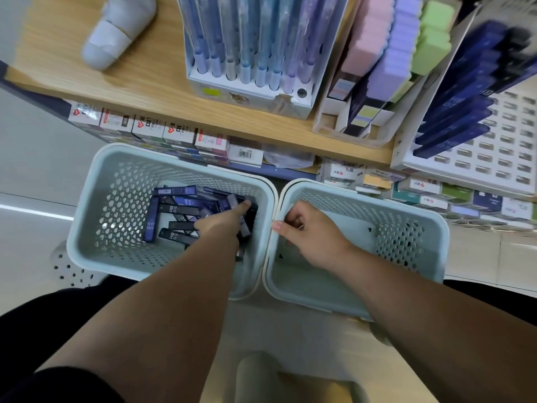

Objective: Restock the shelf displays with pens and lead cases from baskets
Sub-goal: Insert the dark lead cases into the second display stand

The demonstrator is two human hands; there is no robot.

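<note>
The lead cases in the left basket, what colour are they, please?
The lead cases are dark blue and black, head view.

Clear tray point(366, 142) holds pink point(369, 39), purple point(401, 48) and green blocks point(434, 39). Far left of tray: white rounded object point(116, 30). Below and left of tray: row of small cartons point(148, 130), one barcoded point(245, 154).

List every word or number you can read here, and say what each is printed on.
"HB" and "0.5": on the dark blue lead cases in the left basket.
"HB": on the displayed lead cases on the shelf at upper right, partly blurred.
Stacked boxes below the shelf: red logos show, but the lettering is too blurred to read.
Barcode label on a white box: the digits are too small to read.
</note>
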